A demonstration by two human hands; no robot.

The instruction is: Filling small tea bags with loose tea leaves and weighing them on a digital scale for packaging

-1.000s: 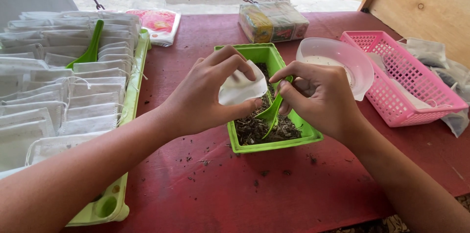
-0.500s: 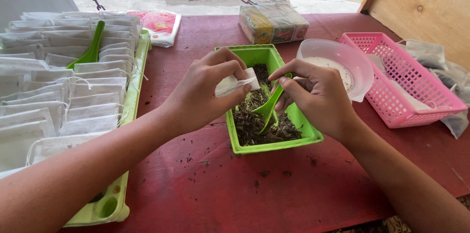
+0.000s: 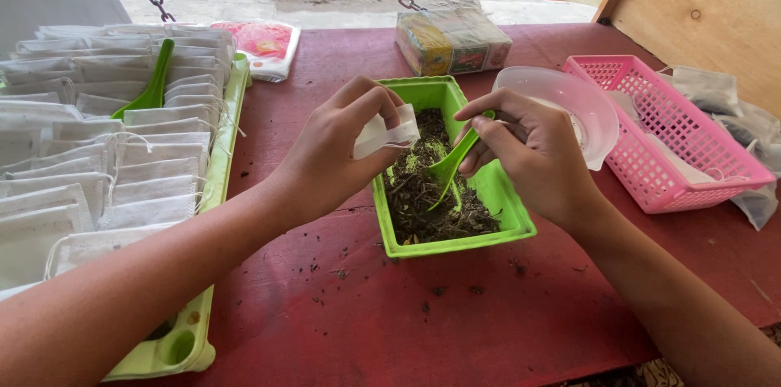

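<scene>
The left hand (image 3: 338, 151) pinches a small white bag (image 3: 386, 134) between thumb and fingers, holding it over the left edge of a green tub (image 3: 480, 228) in the middle of the red table (image 3: 407, 330). The right hand (image 3: 533, 155) grips the handle of a green scoop (image 3: 446, 171), fingers closed around it, with the scoop's tip down in the tub. The tub holds dark, dry, shredded leaf matter (image 3: 427, 204), heaped mostly on its left and near side; crumbs of the same lie scattered on the table near it.

At the left, a long green tray (image 3: 213, 192) is packed with rows of flat white bags (image 3: 122, 159) with drawstrings, and a second green scoop (image 3: 150, 86) stands among them at the far end. Right of the tub a clear plastic bowl (image 3: 569, 106) leans against a pink basket (image 3: 675, 151), which holds a few white bags. More bags with dark contents (image 3: 716, 94) lie at the far right, beyond the basket. Far across the table sit a wrapped block package (image 3: 451, 37) and a red-and-white packet (image 3: 264, 45).
</scene>
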